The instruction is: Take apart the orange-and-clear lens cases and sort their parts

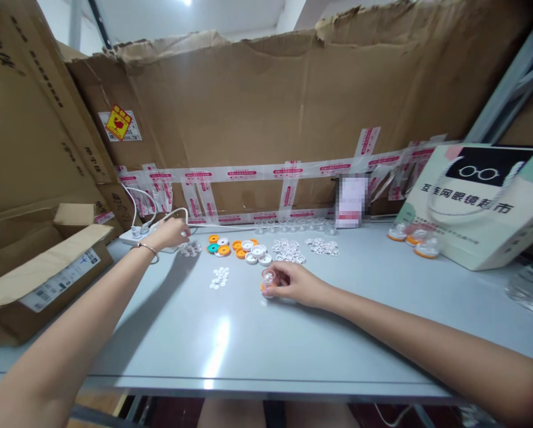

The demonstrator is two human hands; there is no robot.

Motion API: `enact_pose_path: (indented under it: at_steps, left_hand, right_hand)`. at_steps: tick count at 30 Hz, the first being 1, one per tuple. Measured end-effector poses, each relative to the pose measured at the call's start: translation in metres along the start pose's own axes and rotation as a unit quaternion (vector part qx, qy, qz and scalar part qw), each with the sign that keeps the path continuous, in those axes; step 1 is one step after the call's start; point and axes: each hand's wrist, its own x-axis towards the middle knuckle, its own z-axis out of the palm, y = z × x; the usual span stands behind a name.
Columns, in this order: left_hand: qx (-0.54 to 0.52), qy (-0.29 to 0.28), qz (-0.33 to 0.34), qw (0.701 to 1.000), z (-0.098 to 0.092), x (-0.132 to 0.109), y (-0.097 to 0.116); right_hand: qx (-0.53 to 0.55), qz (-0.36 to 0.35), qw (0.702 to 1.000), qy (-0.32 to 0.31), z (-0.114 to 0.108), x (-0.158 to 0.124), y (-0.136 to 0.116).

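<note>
My right hand (pixel 293 284) is closed around a small clear plastic cup (pixel 269 277) with an orange base, upright at the middle of the table. Small white parts show inside the cup. My left hand (pixel 173 232) is at the back left, its fingers bent together above a pile of small clear plastic pieces (pixel 190 249); what they hold, if anything, is too small to make out. Between the hands lie orange, white and teal round bases (pixel 223 251) and a group of small white discs (pixel 219 277). White perforated pieces (pixel 288 251) lie behind my right hand.
More small white pieces (pixel 322 246) and a row of clear cups (pixel 293 225) sit toward the back. Orange-based assembled units (pixel 426 247) stand by a paper bag (pixel 480 220) at right. A power strip (pixel 130 236) and an open cardboard box (pixel 38 273) are at left.
</note>
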Motion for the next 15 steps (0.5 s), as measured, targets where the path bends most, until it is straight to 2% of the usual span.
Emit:
enact_pose_path:
  at_steps: [2,4,6,7,8,9,12,15]
  left_hand:
    - [-0.007,0.032,0.018,0.999,-0.012,-0.01,0.022]
    - [-0.036,0.043,0.072,0.996,-0.02,-0.025,0.052]
    - [-0.15,-0.033,0.218,0.964,-0.023,-0.042,0.083]
    - [-0.191,-0.069,0.253,0.946,-0.021,-0.051,0.098]
    - [-0.217,-0.096,0.266,0.934,-0.017,-0.059,0.111]
    - [-0.232,-0.099,0.263,0.931,-0.012,-0.065,0.122]
    - [-0.283,-0.079,0.234,0.927,0.011,-0.076,0.144]
    - [-0.338,-0.042,0.206,0.917,0.034,-0.076,0.153]
  right_hand:
    - [0.022,0.012,1.0,0.001,0.002,0.003,0.002]
    - [0.035,0.019,0.999,0.007,0.004,0.004,0.003]
    - [0.043,0.022,0.999,0.018,0.006,0.005,0.004]
    - [0.045,0.022,0.998,0.026,0.007,0.006,0.005]
    - [0.045,0.021,0.998,0.034,0.009,0.006,0.005]
    - [0.044,0.02,0.998,0.04,0.01,0.007,0.005]
    - [0.043,0.017,0.998,0.046,0.014,0.007,0.004]
    - [0.043,0.021,0.997,0.052,0.015,0.007,0.003]
